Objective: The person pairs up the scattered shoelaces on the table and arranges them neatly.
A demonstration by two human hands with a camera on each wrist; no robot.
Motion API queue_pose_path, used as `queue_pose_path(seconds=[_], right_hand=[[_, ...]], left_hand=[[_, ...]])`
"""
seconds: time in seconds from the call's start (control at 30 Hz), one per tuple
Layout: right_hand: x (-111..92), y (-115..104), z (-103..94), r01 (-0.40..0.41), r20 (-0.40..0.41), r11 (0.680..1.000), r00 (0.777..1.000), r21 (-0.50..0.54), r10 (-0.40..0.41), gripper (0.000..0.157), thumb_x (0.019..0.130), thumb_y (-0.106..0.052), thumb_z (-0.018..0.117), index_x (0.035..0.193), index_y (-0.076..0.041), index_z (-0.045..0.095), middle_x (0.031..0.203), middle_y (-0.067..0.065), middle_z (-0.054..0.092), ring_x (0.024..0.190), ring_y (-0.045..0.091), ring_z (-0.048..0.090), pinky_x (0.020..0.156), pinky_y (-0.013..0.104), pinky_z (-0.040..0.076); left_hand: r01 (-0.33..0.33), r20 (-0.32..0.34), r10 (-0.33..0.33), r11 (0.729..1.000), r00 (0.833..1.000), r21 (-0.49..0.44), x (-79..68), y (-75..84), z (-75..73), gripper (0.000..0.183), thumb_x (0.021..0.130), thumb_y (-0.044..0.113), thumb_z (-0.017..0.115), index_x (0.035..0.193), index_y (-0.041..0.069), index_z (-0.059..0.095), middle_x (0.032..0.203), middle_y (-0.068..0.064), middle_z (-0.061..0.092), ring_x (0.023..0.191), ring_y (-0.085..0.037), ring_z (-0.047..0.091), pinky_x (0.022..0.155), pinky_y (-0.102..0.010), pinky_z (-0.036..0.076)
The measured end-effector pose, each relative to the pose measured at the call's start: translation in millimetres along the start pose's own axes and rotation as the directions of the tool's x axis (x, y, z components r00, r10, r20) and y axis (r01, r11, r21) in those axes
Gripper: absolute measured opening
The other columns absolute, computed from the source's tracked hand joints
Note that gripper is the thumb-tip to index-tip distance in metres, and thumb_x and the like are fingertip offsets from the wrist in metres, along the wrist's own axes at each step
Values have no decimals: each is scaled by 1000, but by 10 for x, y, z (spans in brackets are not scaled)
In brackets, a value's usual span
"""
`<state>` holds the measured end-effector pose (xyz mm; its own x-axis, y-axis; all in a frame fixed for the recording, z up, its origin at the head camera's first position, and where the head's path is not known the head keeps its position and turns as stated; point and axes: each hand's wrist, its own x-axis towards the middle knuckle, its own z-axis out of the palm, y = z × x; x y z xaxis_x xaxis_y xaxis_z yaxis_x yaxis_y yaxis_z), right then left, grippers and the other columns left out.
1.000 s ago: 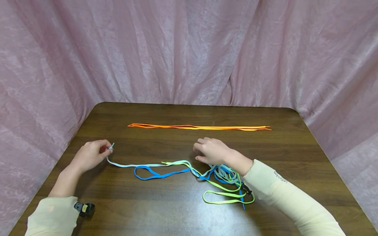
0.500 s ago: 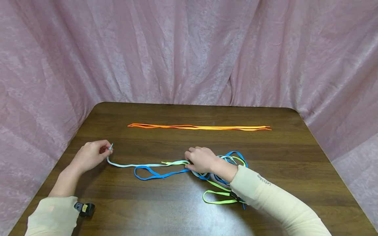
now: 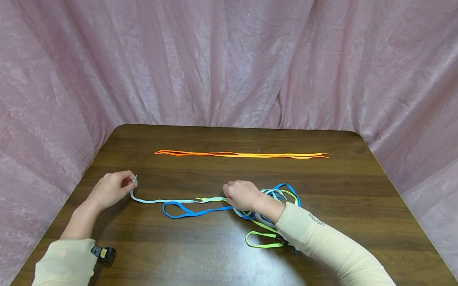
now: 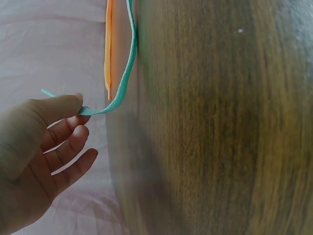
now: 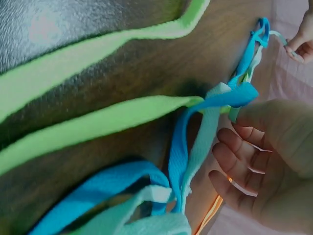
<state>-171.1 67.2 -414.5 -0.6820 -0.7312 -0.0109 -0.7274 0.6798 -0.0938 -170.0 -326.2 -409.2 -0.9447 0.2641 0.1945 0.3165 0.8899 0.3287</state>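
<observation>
My left hand [image 3: 111, 190] pinches one end of a pale turquoise shoelace [image 3: 161, 201] between thumb and forefinger, with the tip sticking out above. From there the lace droops to the table and runs right into a tangle. At that tangle, my right hand [image 3: 245, 195] pinches a stretch of the same turquoise lace [image 5: 234, 114] with its thumb tip, the other fingers loosely bent. A blue shoelace [image 3: 211, 211] and a yellow-green shoelace [image 3: 262, 245] cross it there. Part of the tangle is hidden beneath the right hand and wrist.
An orange shoelace [image 3: 268, 155], doubled over, lies straight across the back of the brown wooden table [image 3: 171, 254]. Pink curtains [image 3: 229, 63] hang behind and at both sides. More looped laces spread behind the right wrist.
My right hand has come down leftward onto the laces and taken hold there. Behind its wrist, the blue and green loops have shifted toward the back. My left hand stays almost still.
</observation>
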Motion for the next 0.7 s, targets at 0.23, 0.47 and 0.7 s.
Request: queue_pose_path(seconds=[0.23, 0.47, 0.7], right_hand=[[-11, 97, -105, -23, -56, 994, 998, 104, 29, 12, 88, -12, 56, 79, -15, 49, 68, -7, 48, 56, 8, 44, 46, 22, 34], [-63, 206, -258, -35, -85, 973, 995, 230, 56, 7, 89, -8, 55, 95, -11, 59, 84, -3, 62, 60, 7, 49, 53, 21, 40], [-176, 324, -370, -42, -111, 977, 992, 209, 66, 11, 87, -7, 56, 93, -10, 65, 89, -3, 63, 68, 9, 53, 58, 24, 44]], left_hand=[[-20, -21, 20, 1000, 1000, 6, -10, 13, -31, 10, 77, 9, 69, 75, 15, 61, 62, 9, 53, 55, -6, 45, 51, -26, 35], [-24, -40, 25, 999, 999, 21, -27, -21, -40, 8, 77, 12, 69, 75, 14, 61, 62, 10, 52, 56, -6, 44, 51, -26, 35], [-8, -33, 9, 1000, 999, 16, -49, -48, -54, 8, 79, 15, 68, 76, 15, 61, 63, 9, 53, 57, -6, 45, 52, -27, 34]])
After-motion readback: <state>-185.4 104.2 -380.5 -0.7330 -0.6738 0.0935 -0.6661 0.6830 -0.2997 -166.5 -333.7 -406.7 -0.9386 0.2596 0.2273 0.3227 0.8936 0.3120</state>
